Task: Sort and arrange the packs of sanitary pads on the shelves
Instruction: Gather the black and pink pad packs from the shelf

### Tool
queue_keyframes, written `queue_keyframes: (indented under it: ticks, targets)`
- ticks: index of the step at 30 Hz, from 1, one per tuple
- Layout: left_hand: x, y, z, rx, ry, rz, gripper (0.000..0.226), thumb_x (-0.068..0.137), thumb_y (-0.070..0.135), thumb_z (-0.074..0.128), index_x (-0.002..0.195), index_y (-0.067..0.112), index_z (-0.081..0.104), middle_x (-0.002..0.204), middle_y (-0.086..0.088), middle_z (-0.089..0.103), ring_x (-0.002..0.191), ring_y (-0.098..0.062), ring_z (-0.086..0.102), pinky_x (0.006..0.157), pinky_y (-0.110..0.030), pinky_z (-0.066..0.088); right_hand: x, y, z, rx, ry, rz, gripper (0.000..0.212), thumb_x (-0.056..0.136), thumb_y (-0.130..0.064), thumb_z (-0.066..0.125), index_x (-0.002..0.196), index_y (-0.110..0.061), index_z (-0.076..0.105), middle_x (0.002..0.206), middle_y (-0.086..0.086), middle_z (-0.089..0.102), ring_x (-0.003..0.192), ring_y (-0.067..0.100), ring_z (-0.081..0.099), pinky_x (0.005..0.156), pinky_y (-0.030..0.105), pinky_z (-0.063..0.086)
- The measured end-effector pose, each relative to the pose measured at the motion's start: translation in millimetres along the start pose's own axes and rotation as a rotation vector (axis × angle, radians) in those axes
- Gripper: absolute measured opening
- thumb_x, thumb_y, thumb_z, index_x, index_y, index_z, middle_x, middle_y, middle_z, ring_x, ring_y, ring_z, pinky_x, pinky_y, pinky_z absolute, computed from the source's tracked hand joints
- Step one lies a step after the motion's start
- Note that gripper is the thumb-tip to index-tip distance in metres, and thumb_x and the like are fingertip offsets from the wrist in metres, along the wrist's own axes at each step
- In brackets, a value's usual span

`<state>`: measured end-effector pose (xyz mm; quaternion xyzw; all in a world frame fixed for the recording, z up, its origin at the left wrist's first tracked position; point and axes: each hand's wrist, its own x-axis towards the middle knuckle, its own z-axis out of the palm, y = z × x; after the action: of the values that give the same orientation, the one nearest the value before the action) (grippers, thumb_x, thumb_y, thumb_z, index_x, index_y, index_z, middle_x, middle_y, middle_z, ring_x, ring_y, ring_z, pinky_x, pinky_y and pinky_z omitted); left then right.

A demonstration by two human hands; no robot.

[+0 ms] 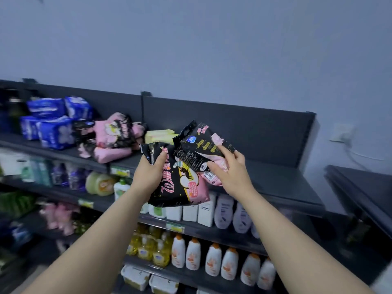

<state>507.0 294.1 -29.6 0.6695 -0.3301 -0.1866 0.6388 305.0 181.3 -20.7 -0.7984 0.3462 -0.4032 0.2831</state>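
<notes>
While your left hand (148, 172) grips the large black-and-pink plastic pack of sanitary pads (179, 187) near its top corner, thumb curled over the front, your right hand (232, 172) pinches a smaller black-and-pink plastic pack (195, 149) between thumb and fingers. You hold both packs in the air in front of the dark grey metal top shelf (275, 179), the smaller overlapping the larger's upper right. On that shelf to the left lie blue plastic packs (51, 126), a pile of pink packs (114, 139) and pale yellow flat packs (159, 134).
</notes>
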Motion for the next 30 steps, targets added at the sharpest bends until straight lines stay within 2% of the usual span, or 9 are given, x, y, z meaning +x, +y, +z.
queue_keyframes:
  ticks: [5,10,15,18,20,22,26,30]
  targets:
    - [23,-16,-46,0.071,0.18,-0.042,0.039,0.091,0.054,0.054,0.117,0.025,0.051,0.114,0.002,0.063,0.108,-0.022,0.059,0.1,-0.042,0.045,36,-10,65,0.034,-0.109,-0.06,0.061,0.09,-0.047,0.061,0.144,-0.044,0.034,0.154,0.012,0.014,0.147,0.02,0.008,0.117,0.039,0.021]
    - [71,-33,-95,0.056,0.294,-0.055,0.058,0.085,0.063,0.054,0.129,0.025,0.049,0.119,0.001,0.064,0.109,-0.025,0.061,0.099,-0.048,0.047,78,-30,129,0.07,-0.142,-0.108,0.059,0.091,-0.048,0.058,0.144,-0.044,0.034,0.154,0.013,0.016,0.147,0.021,0.009,0.117,0.04,0.02]
    - [138,-39,-138,0.024,0.351,-0.048,0.057,0.089,0.059,0.054,0.131,0.021,0.046,0.121,-0.002,0.062,0.11,-0.027,0.06,0.099,-0.047,0.047,129,-54,191,0.06,-0.1,-0.114,0.057,0.089,-0.051,0.058,0.142,-0.05,0.034,0.152,0.012,0.02,0.144,0.024,0.02,0.116,0.044,0.025]
    - [182,-37,-168,0.042,0.364,-0.028,0.051,0.092,0.054,0.052,0.13,0.02,0.045,0.118,-0.001,0.061,0.11,-0.025,0.059,0.1,-0.046,0.046,164,-71,229,0.081,-0.058,-0.111,0.056,0.089,-0.051,0.057,0.14,-0.054,0.034,0.148,0.008,0.025,0.136,0.023,0.032,0.112,0.039,0.03]
    - [214,-34,-189,0.051,0.366,0.0,0.05,0.093,0.053,0.052,0.13,0.021,0.044,0.117,0.0,0.06,0.111,-0.025,0.058,0.101,-0.046,0.045,187,-83,254,0.116,-0.038,-0.094,0.059,0.084,-0.059,0.054,0.138,-0.059,0.031,0.147,0.009,0.026,0.137,0.022,0.031,0.111,0.043,0.033]
    - [249,-31,-210,0.06,0.367,0.013,0.059,0.09,0.058,0.051,0.134,0.019,0.042,0.122,-0.001,0.06,0.113,-0.025,0.057,0.102,-0.047,0.044,211,-92,279,0.134,-0.017,-0.08,0.062,0.079,-0.063,0.052,0.137,-0.061,0.029,0.145,0.01,0.028,0.137,0.02,0.026,0.109,0.047,0.036]
    - [315,-30,-238,0.061,0.39,0.015,0.068,0.091,0.06,0.05,0.141,0.016,0.039,0.132,-0.006,0.057,0.121,-0.028,0.054,0.105,-0.048,0.042,250,-105,318,0.144,0.039,-0.052,0.06,0.085,-0.055,0.055,0.14,-0.057,0.031,0.14,0.013,0.035,0.133,0.021,0.025,0.109,0.048,0.035]
    - [363,-33,-246,0.016,0.419,0.017,0.062,0.094,0.053,0.049,0.144,0.017,0.037,0.132,-0.005,0.058,0.121,-0.027,0.054,0.105,-0.04,0.042,286,-108,343,0.106,0.072,-0.004,0.058,0.088,-0.05,0.056,0.141,-0.051,0.034,0.138,0.015,0.033,0.134,0.025,0.027,0.11,0.045,0.033]
